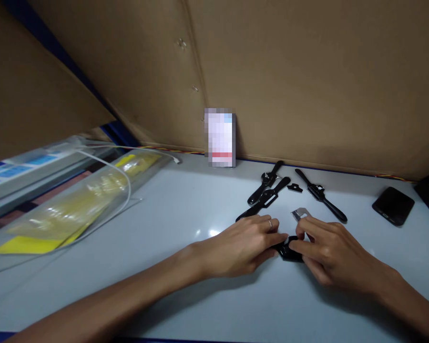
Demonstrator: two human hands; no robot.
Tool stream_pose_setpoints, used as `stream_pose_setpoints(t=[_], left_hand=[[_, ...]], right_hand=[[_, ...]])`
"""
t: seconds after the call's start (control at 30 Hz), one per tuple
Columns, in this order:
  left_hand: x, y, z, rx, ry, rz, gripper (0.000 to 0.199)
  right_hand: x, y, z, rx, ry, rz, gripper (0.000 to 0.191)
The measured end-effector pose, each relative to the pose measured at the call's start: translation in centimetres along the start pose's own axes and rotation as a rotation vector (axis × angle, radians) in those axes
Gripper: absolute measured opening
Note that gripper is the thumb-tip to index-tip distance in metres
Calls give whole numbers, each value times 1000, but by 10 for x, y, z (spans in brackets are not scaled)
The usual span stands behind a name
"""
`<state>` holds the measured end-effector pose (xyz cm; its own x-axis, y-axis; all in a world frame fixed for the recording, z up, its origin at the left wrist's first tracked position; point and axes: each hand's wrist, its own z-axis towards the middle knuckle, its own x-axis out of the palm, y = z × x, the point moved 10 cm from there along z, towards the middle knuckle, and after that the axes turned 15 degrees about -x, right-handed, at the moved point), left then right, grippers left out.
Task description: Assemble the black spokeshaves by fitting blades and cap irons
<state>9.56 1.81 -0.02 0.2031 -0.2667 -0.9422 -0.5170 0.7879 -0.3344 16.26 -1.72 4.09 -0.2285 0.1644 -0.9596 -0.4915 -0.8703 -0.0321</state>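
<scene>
A black spokeshave [291,253] lies low over the table in front of me, its handles mostly covered by my hands. My left hand [252,240], with a ring on one finger, is closed on its left side. Bent fingers of my right hand [327,250] close around its middle and right side; whether a small part sits in their pinch is hidden. Just beyond the right fingers shows a silver blade [300,213], partly covered by them. Farther back are a black spokeshave frame [266,199], two more spokeshaves [268,179] [318,191] and a small black cap plate [295,187].
A phone-like screen [220,138], blurred out, leans against the cardboard wall [307,85]. On the right lies a black phone [393,206]. Plastic bags with yellow sheets [32,244] and a white cable [128,183] occupy the left of the white table [186,305].
</scene>
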Motion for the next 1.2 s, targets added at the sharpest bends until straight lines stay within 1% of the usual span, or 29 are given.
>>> stream_pose_setpoints(t=[0.1,0.27,0.37,0.5,0.67,0.83,0.9,1.1,1.2], left_hand=[[-1,0,-1,8,-12,-14,25],[0,0,-1,4,9,13,29],[0,-1,-1,-1,15,23,27],[1,0,-1,-9,29,15,24],[0,0,-1,1,18,-2,28],[1,0,-1,-5,16,12,26],[2,0,0,-7,20,15,26],[2,0,0,-1,26,5,25],[2,1,0,-5,32,6,28]], right_hand=[[1,0,0,0,12,30,28],[-4,-7,-1,42,-26,-76,31],[-1,-7,-1,38,-3,-100,29],[2,-3,-2,-4,15,-18,30],[1,-2,-2,-17,12,58,28],[-3,-10,-3,36,-10,-75,33],[-4,-10,-3,34,-11,-90,32],[1,-3,-1,-13,20,56,33],[3,-4,-2,-11,29,64,30]])
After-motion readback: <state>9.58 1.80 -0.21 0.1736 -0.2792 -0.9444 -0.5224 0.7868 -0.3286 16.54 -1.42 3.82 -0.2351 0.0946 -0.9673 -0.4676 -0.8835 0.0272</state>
